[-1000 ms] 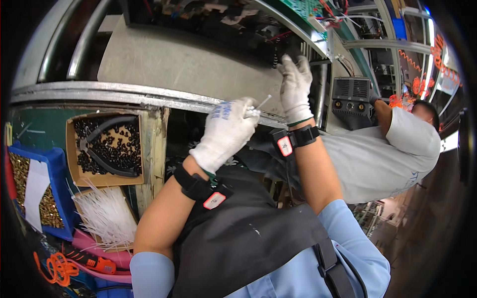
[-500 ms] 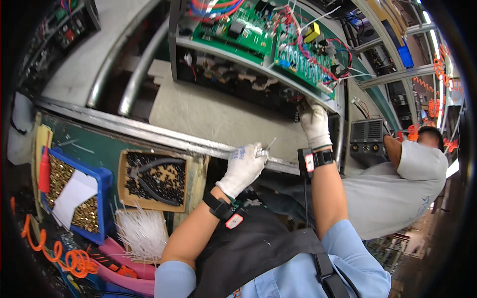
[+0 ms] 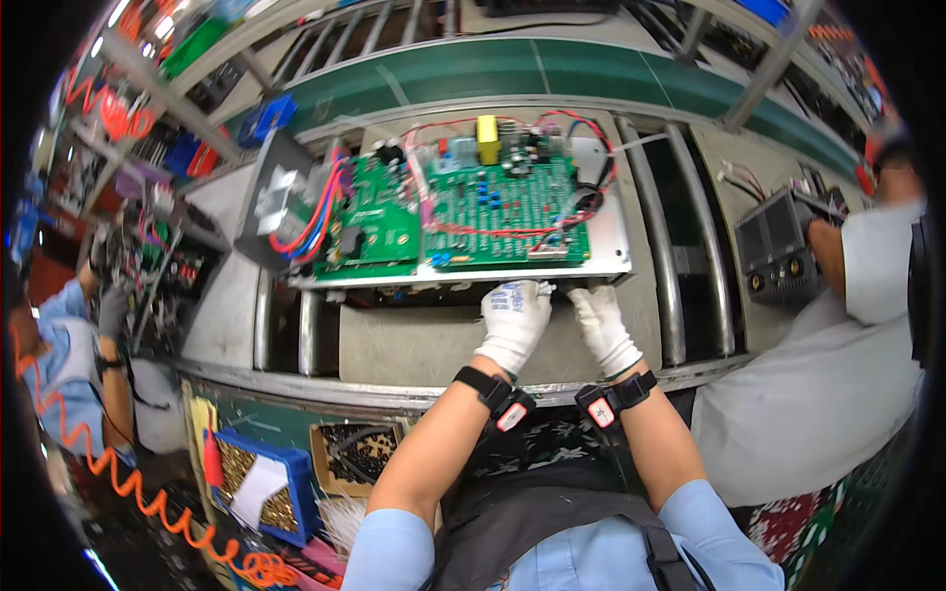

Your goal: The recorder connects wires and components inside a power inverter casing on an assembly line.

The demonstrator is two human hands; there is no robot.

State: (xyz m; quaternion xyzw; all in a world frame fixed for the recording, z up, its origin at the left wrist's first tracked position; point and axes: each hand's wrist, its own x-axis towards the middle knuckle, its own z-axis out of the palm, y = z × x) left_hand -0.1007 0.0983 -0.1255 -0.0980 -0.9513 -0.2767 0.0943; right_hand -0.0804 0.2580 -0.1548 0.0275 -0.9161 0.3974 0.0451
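Observation:
A metal chassis (image 3: 613, 246) with green circuit boards (image 3: 493, 219) on top stands before me, red and blue wires at its left. Both my hands wear white gloves and are at its near lower edge. My left hand (image 3: 516, 317) is closed, with a small whitish end at its fingertips. That fits the thin pale cable tie it held a moment ago. Just beside it, my right hand (image 3: 601, 325) has its fingers bent and drawn together at the chassis's underside. What they hold, if anything, is hidden.
At lower left are a blue bin (image 3: 301, 492) of brass-coloured parts, a carton (image 3: 330, 485) of black screws with pliers, and white cable ties (image 3: 345, 517). Steel rollers (image 3: 658, 266) flank the chassis. A co-worker (image 3: 828, 384) sits at right, another (image 3: 69, 335) at far left. An orange coiled hose (image 3: 128, 483) hangs at left.
My view has swung, so the whole chassis now shows. My left hand has moved from the bench's edge up to the chassis, close beside my right hand, which stays at its lower edge.

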